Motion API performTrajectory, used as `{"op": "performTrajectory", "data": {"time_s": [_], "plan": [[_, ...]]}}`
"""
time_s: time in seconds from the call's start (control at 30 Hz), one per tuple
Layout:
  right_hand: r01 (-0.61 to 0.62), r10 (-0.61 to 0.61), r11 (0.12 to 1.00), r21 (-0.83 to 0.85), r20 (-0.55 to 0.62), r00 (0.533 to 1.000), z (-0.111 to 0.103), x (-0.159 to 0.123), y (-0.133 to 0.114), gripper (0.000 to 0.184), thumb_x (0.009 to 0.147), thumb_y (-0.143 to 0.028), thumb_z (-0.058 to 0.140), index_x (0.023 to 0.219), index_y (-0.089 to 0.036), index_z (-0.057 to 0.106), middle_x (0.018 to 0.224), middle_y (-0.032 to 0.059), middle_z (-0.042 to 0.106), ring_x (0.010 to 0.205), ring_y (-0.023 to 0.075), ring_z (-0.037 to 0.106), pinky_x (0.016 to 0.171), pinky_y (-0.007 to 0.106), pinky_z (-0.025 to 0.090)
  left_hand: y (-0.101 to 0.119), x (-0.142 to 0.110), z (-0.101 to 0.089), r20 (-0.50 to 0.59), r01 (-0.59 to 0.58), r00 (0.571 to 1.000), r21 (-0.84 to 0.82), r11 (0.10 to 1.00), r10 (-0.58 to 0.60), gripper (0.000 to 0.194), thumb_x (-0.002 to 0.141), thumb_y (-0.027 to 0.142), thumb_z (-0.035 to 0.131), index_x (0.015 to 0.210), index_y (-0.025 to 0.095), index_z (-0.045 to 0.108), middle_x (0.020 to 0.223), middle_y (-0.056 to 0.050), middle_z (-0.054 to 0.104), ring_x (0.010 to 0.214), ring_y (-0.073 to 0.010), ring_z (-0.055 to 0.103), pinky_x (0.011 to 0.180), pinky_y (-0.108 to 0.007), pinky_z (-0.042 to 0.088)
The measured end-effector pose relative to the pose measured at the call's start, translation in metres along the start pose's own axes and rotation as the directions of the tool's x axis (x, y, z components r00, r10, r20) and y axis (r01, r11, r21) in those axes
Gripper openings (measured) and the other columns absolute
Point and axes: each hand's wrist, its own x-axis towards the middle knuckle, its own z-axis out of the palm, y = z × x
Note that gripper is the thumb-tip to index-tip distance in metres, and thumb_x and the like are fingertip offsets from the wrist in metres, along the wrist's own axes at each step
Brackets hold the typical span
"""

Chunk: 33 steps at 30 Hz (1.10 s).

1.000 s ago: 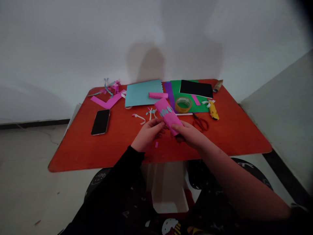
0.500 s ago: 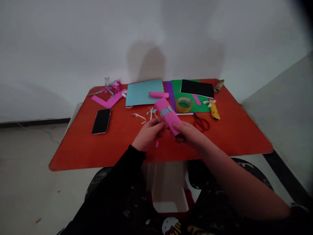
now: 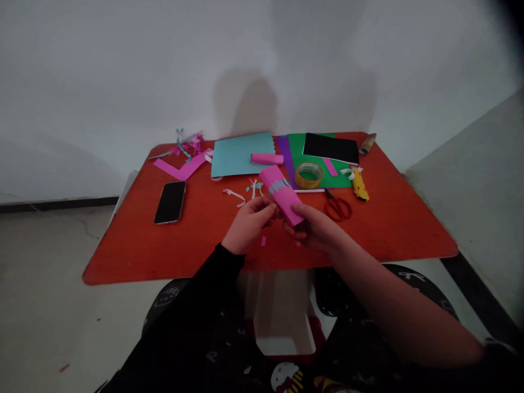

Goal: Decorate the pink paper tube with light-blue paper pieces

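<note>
My right hand (image 3: 313,225) is wrapped around the lower end of a pink paper tube (image 3: 276,180), with the thumb on top. A jagged light-blue paper band runs across the tube, which slants up and to the left above the table. Beside its lower left side, my left hand (image 3: 256,218) is closed, thumb and forefinger pinched together. Whatever those fingertips hold is too small to make out. A small pink scrap (image 3: 263,240) lies below the hands. White and blue paper strips (image 3: 254,188) lie just beyond my left hand.
On the red table (image 3: 123,251) are a phone (image 3: 170,202), red-handled scissors (image 3: 338,207), a tape roll (image 3: 309,175) and a yellow cutter-like object (image 3: 359,184). Behind lie a light-blue sheet (image 3: 233,155), a smaller pink roll (image 3: 267,159), green paper (image 3: 295,144) and a black sheet (image 3: 331,148).
The pink tube has turned slightly in my right hand, and the raised blue piece on its band now shows less. My right fingers have shifted a little beneath it. My left hand stays nearly still.
</note>
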Motion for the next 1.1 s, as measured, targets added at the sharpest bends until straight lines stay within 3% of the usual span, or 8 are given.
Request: {"op": "performTrajectory", "data": {"time_s": [0.17, 0.4, 0.7, 0.87, 1.1], "plan": [[0.034, -0.035, 0.999, -0.034, -0.032, 0.999, 0.0025, 0.0002, -0.0014, 0.041, 0.079, -0.055, 0.067, 0.095, -0.018, 0.061, 0.058, -0.0021, 0.058, 0.040, 0.0081, 0.032, 0.038, 0.023, 0.042, -0.0021, -0.0005, 0.0015, -0.056, -0.048, 0.997, 0.057, 0.997, 0.051, 0.026, 0.081, 0.038, 0.075, 0.079, 0.017, 0.060, 0.078, 0.000, 0.064, 0.069, -0.0091, 0.055, 0.065, -0.022, 0.042], [0.021, -0.023, 0.999, -0.045, -0.037, 0.999, 0.0013, 0.0008, 0.0008, 0.042, 0.078, -0.056, 0.068, 0.094, -0.018, 0.061, 0.058, -0.0026, 0.057, 0.040, 0.0079, 0.031, 0.037, 0.023, 0.041, -0.0016, -0.0015, 0.0019, -0.017, 0.011, 1.000, -0.025, 1.000, -0.012, 0.033, 0.080, 0.043, 0.078, 0.078, 0.017, 0.057, 0.074, 0.001, 0.060, 0.062, -0.0075, 0.050, 0.058, -0.021, 0.037], [0.032, -0.032, 0.999, -0.012, -0.003, 0.999, 0.0017, -0.0047, -0.0071, 0.040, 0.080, -0.055, 0.066, 0.095, -0.018, 0.062, 0.059, -0.0026, 0.057, 0.041, 0.0079, 0.030, 0.038, 0.023, 0.038, 0.0019, -0.0037, 0.0040, -0.090, 0.053, 0.994, -0.045, 0.998, -0.056, 0.039, 0.077, 0.042, 0.081, 0.076, 0.019, 0.050, 0.061, 0.006, 0.047, 0.050, -0.0048, 0.037, 0.047, -0.020, 0.024], [0.026, -0.026, 1.000, 0.005, 0.016, 1.000, 0.0025, -0.0057, -0.0065, 0.042, 0.080, -0.056, 0.066, 0.095, -0.017, 0.062, 0.059, -0.0021, 0.057, 0.041, 0.0078, 0.030, 0.038, 0.023, 0.039, 0.0038, -0.0040, 0.0058, -0.019, 0.106, 0.994, -0.170, 0.980, -0.111, 0.045, 0.074, 0.051, 0.082, 0.080, 0.021, 0.050, 0.065, 0.006, 0.047, 0.053, -0.0060, 0.041, 0.047, -0.019, 0.027], [0.010, -0.014, 0.999, 0.036, 0.124, 0.992, -0.0003, -0.0085, -0.0035, 0.043, 0.083, -0.057, 0.065, 0.101, -0.018, 0.063, 0.061, -0.0031, 0.057, 0.041, 0.0077, 0.029, 0.038, 0.022, 0.040, 0.0035, -0.0054, 0.0059, -0.006, 0.101, 0.995, -0.095, 0.990, -0.102, 0.052, 0.071, 0.054, 0.086, 0.078, 0.020, 0.047, 0.063, 0.007, 0.043, 0.049, -0.0040, 0.036, 0.046, -0.019, 0.024]]}}
